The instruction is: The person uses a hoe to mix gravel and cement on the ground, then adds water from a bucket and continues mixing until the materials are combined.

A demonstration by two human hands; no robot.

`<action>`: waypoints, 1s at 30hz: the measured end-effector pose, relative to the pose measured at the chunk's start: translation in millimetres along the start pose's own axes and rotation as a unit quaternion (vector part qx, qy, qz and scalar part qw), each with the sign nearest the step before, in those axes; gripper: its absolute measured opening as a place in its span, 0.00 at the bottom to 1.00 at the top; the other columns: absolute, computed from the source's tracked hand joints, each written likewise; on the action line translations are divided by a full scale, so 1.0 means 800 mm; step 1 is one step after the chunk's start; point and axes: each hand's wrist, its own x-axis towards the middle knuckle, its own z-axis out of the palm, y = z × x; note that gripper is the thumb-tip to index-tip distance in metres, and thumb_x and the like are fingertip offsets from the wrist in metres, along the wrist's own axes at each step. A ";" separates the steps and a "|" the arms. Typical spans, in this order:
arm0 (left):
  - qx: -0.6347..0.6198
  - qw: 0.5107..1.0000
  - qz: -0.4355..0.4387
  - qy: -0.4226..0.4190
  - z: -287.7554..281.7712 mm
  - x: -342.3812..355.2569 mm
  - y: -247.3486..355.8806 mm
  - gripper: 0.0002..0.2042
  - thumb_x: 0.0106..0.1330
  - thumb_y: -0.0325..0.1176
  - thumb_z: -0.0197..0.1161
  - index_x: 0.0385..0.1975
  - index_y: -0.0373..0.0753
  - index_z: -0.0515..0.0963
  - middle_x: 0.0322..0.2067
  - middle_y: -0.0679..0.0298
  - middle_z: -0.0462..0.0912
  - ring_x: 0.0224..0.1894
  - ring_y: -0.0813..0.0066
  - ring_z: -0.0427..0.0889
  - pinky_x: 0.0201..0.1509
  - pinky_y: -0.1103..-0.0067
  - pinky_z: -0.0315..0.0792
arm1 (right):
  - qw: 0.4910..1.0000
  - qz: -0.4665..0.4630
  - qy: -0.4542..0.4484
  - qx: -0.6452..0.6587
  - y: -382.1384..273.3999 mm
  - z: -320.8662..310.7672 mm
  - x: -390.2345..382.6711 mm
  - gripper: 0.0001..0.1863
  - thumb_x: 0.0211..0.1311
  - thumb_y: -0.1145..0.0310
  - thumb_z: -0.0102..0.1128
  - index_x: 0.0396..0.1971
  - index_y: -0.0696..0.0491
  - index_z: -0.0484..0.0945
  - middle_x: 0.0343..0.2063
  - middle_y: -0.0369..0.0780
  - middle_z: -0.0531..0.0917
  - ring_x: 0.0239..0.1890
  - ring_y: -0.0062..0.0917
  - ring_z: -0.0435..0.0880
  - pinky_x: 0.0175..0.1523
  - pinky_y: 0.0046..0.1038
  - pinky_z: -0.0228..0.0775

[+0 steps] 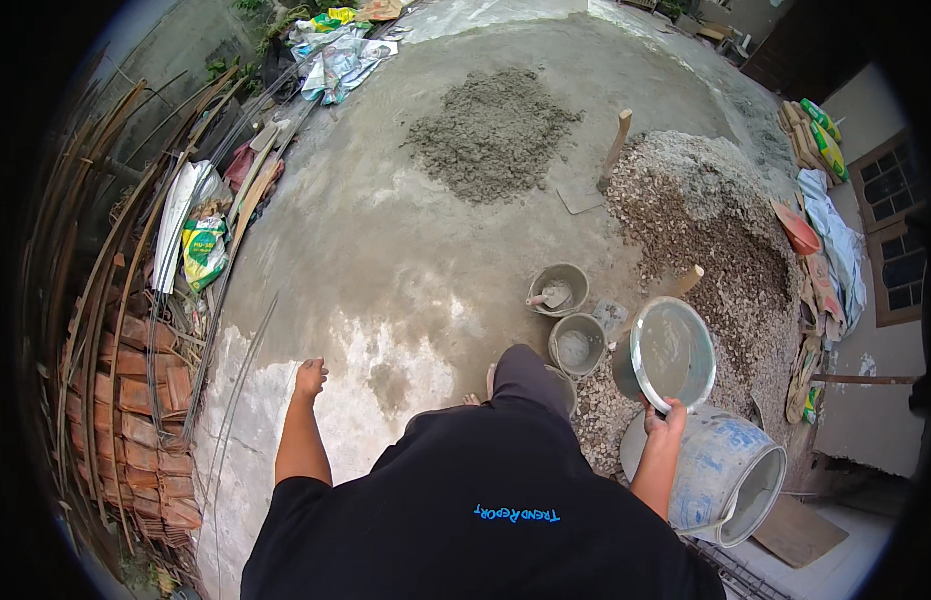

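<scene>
My right hand (667, 418) grips the near rim of a wide greenish bucket (642, 370) with grey water in it. The bucket tilts a little, close to a blue-and-white plastic drum (700, 470) that lies on its side. Out to the left, my left hand (310, 378) hangs over the pale concrete floor with its fingers curled in and nothing seen in them. Ahead of my legs stand two small grey buckets: the far bucket (575, 277) has a trowel (553, 295) in it, the nearer bucket (577, 345) holds something pale grey. My knee partly hides a third bucket (563, 388).
A gravel heap (720, 205) rises on the right, with a wooden handle (617, 145) and a shovel blade (582, 201) at its edge. Wet mortar (495, 130) is piled farther ahead. Roof tiles (140, 420) and long bent strips (95, 270) line the left; bags (813, 135) lie far right.
</scene>
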 end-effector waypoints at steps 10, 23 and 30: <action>-0.065 0.993 -0.082 0.045 0.001 0.056 0.034 0.21 0.71 0.50 0.54 0.53 0.39 0.73 0.44 0.58 0.83 0.40 0.67 0.81 0.38 0.69 0.73 | 0.993 0.021 -0.061 -0.097 0.174 0.320 0.080 0.27 0.47 0.82 0.50 0.53 0.63 0.63 0.51 0.52 0.71 0.47 0.52 0.79 0.49 0.64 0.79; -0.090 0.977 -0.193 -0.002 0.065 0.172 0.205 0.20 0.70 0.49 0.54 0.52 0.42 0.74 0.41 0.62 0.82 0.40 0.68 0.81 0.40 0.68 0.73 | 0.978 0.036 -0.084 -0.190 0.319 0.785 0.195 0.28 0.49 0.84 0.51 0.55 0.65 0.62 0.50 0.53 0.69 0.48 0.51 0.78 0.46 0.56 0.83; -0.090 0.981 -0.169 0.021 0.029 0.348 0.343 0.20 0.70 0.49 0.55 0.52 0.41 0.73 0.41 0.62 0.82 0.40 0.69 0.81 0.39 0.69 0.73 | 0.974 0.018 -0.020 -0.225 0.381 1.010 0.263 0.25 0.53 0.82 0.46 0.54 0.65 0.60 0.51 0.56 0.71 0.45 0.58 0.81 0.41 0.67 0.81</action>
